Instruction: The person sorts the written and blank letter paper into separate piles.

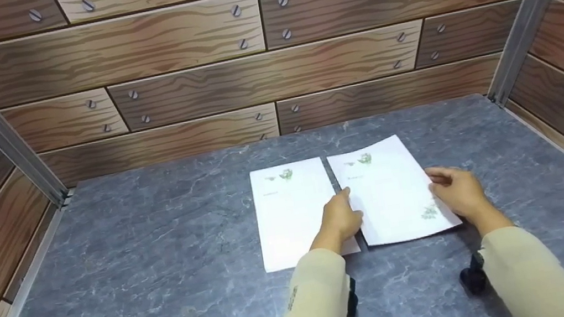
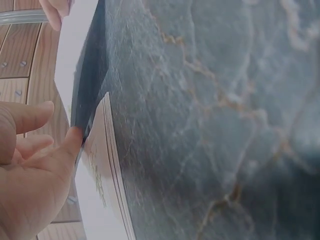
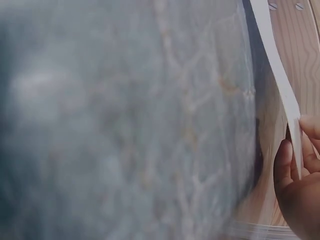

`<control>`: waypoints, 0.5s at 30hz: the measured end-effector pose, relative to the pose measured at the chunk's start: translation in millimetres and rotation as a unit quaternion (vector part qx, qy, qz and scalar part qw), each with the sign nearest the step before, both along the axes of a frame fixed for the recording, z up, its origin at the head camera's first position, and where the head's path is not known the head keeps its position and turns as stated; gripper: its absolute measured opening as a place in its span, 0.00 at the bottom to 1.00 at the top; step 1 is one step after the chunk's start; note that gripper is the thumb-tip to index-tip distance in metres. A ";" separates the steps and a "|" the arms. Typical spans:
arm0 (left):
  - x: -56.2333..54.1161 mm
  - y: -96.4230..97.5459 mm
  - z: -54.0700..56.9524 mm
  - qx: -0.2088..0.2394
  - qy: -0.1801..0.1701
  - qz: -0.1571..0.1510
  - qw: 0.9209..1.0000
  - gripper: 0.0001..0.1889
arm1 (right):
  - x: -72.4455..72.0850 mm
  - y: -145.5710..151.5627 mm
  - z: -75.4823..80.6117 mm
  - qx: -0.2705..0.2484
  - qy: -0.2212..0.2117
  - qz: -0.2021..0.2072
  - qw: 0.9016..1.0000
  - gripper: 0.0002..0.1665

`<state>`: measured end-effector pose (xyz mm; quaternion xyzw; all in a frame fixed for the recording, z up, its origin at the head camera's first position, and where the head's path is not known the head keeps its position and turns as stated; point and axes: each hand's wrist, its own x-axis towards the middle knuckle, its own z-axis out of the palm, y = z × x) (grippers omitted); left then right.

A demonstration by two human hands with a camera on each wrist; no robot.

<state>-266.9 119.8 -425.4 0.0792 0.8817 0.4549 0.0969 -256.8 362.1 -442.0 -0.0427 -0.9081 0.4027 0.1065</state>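
A white printed sheet (image 1: 388,193) with small green plant motifs is tilted above the table, its near edge casting a shadow. My right hand (image 1: 460,193) pinches its right edge; in the right wrist view, thumb and fingers (image 3: 283,160) lie on either side of the paper (image 3: 280,75). My left hand (image 1: 341,217) is at the sheet's left edge. One fingertip touches that edge in the left wrist view, while the thumb (image 2: 35,115) stands apart from it. Left of it lies a stack of similar sheets (image 1: 294,218), partly covered by my left hand, its layered edges visible in the left wrist view.
The grey marbled tabletop (image 1: 151,256) lies under the papers. Wood-patterned panels (image 1: 194,93) stand at the back and both sides, with metal corner posts (image 1: 533,3). A black wrist device (image 1: 473,278) sits by the right sleeve.
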 end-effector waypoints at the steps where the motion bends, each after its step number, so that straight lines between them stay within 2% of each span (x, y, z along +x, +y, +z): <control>1: -0.1 0.4 0.1 -0.001 0.001 0.000 1.000 0.30 | 0.2 0.1 0.3 0.000 -0.002 0.000 1.000 0.23; 15: -0.4 1.3 -2.3 -0.005 -0.005 0.002 1.000 0.31 | -1.4 -3.1 0.2 -0.016 -0.044 -0.009 0.999 0.27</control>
